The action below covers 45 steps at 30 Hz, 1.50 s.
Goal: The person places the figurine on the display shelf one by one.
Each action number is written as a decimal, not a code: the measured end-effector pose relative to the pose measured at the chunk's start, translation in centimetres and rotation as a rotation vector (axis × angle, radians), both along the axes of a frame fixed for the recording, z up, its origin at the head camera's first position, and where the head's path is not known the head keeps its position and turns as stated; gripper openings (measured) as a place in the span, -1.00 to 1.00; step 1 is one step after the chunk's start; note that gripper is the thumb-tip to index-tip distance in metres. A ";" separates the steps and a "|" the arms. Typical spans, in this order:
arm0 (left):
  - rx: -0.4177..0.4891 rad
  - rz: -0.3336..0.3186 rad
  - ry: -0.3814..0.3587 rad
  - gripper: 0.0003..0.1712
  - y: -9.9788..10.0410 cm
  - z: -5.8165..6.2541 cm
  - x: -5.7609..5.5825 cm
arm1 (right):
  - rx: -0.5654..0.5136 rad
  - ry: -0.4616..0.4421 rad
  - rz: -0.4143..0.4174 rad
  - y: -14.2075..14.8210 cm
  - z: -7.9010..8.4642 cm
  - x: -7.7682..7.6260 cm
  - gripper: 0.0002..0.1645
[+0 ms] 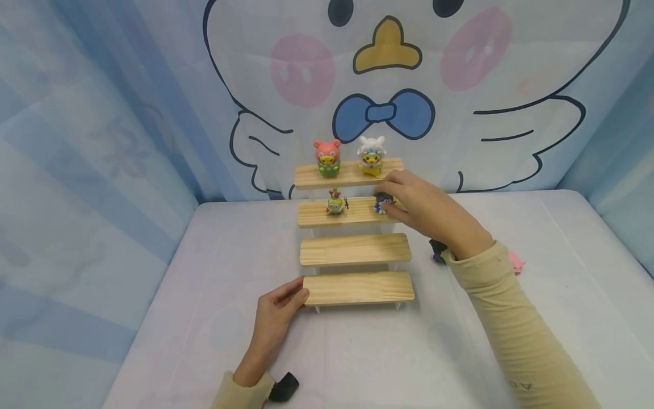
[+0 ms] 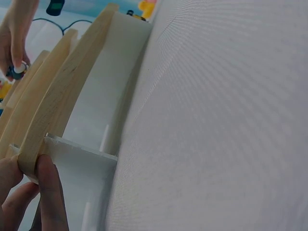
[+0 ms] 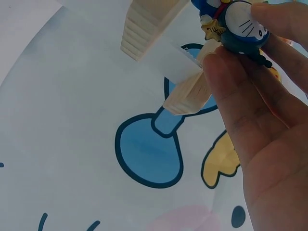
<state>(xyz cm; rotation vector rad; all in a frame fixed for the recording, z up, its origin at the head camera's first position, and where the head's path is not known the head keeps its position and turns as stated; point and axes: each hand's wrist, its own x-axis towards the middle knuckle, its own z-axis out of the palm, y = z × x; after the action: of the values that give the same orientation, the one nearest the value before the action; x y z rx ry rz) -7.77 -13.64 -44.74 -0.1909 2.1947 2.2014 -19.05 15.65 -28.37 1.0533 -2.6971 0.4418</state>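
My right hand pinches a small blue-and-white cat figurine between thumb and fingers, over the right end of the second board from the top of a stepped wooden stand. A star-shaped yellow piece shows on the figurine's front in the right wrist view. With thumb and fingers, my left hand grips the left end of the lowest board. A crowned figurine stands left on the second board. On the top board are a pink-hooded figurine and a white-hooded one.
White side supports hold up the boards. A pink object lies on the table to the right, partly behind my right sleeve. Behind the stand hangs a curtain printed with a cartoon character.
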 end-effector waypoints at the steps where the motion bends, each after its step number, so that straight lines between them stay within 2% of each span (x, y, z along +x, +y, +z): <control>1: 0.001 0.000 0.000 -0.52 0.0 0.0 0.0 | -0.001 0.001 0.001 0.0 0.0 0.0 -0.67; 15: 0.000 0.003 -0.003 -0.52 0.0 0.0 -0.1 | -0.004 0.053 0.018 0.0 0.0 0.0 -0.63; 30: -0.007 0.008 -0.008 -0.52 0.0 0.1 0.0 | 0.000 0.074 -0.007 0.5 0.2 0.6 -0.58; 45: -0.006 0.007 -0.010 -0.52 0.1 0.2 0.0 | -0.016 0.134 0.018 2.1 -0.4 1.4 -0.60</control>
<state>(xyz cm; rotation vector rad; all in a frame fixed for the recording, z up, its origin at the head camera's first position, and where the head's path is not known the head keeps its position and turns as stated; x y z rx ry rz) -7.76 -13.56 -44.58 -0.2097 2.1994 2.1933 -17.66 17.74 -28.77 1.0641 -2.5647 0.3804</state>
